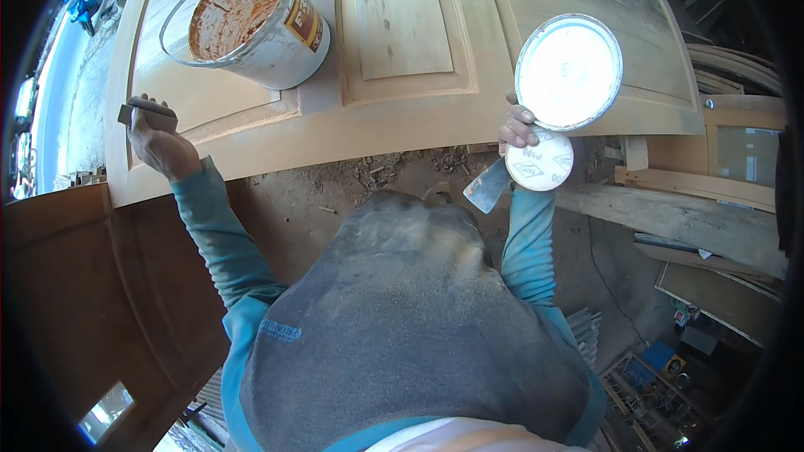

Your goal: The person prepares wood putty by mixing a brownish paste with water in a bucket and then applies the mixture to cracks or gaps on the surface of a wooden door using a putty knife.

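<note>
My left hand [163, 144] is closed around a small flat grey-brown sanding block [157, 120], raised over the near left corner of a panelled wooden door [310, 130]. In my right hand [516, 127], at the door's near edge, is a bundle of things. A round white bucket lid [569, 74] sticks up from it, a round pale sanding disc [543, 166] hangs below the lid, and a putty knife [487, 187] points its blade down to the left. The fingers partly cover where these meet. A white bucket [289, 54], smeared inside with orange-brown filler, stands on the door, its handle hanging left.
Dark brown panels [75, 285] stand at my left. Planks [670, 216] lie to the right, beside a frame with glass [745, 155]. Wood scraps and dust cover the floor [293, 201] below the door. A crate of tools [653, 385] sits at lower right.
</note>
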Motion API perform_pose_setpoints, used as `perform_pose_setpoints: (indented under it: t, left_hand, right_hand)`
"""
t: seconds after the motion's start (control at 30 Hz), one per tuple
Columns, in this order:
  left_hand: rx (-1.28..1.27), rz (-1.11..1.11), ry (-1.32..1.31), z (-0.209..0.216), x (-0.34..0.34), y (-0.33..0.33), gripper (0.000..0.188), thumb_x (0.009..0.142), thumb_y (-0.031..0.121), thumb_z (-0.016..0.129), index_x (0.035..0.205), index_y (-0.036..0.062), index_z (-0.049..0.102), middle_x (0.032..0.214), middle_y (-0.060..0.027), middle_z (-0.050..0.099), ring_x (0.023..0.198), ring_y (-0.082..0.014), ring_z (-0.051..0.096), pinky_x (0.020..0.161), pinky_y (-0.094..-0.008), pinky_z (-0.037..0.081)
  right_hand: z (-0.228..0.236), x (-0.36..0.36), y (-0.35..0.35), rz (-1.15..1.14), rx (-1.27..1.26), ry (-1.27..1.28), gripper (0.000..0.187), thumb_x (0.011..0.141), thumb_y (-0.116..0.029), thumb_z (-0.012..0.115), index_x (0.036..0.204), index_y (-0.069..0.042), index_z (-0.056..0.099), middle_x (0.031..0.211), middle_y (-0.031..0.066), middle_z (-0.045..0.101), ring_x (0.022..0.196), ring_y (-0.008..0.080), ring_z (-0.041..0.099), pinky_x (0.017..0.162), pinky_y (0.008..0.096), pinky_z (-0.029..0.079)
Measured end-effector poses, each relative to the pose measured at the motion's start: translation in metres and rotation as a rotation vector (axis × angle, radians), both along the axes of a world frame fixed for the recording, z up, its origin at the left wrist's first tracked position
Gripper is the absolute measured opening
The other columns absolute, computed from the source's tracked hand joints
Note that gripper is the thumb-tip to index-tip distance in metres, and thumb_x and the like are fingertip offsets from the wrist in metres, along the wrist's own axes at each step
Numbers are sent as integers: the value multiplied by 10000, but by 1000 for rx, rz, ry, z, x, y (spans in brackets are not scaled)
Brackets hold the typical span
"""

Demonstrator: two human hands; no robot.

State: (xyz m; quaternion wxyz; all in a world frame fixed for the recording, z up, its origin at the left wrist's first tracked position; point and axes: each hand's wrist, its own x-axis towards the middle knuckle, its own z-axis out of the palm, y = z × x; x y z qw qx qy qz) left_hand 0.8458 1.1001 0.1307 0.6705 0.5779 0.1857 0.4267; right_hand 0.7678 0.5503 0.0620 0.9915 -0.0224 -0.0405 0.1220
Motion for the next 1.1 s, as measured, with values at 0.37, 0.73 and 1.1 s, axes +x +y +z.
perform_pose_setpoints:
  t: [0.37,0.73,1.1]
  left_hand:
    - [184,-458,320,-42,-103,-151,299,1042,183,625,1287,12,637,1046,-34,669,901,-95,609,708,-245,493]
    - [825,-696,460,-64,31,-208,447,943,257,700,1312,21,613,1219,-217,639,1058,-415,647,927,-466,548]
    - [972,-739,206,-106,70,-224,631,880,269,741,1423,50,507,1428,-201,480,1412,-436,412,1174,-541,384]
  right_hand:
    - [-25,25,-16,-22,-356,126,505,1049,-170,494,1387,192,392,950,128,591,684,195,585,672,355,495]
    - [-3,81,30,-172,-752,413,142,1019,-162,623,940,-53,577,832,92,631,686,194,605,543,337,499]
    - [30,103,101,-439,-1256,718,370,1027,-270,675,1264,-6,569,1058,117,687,814,106,638,470,205,480]
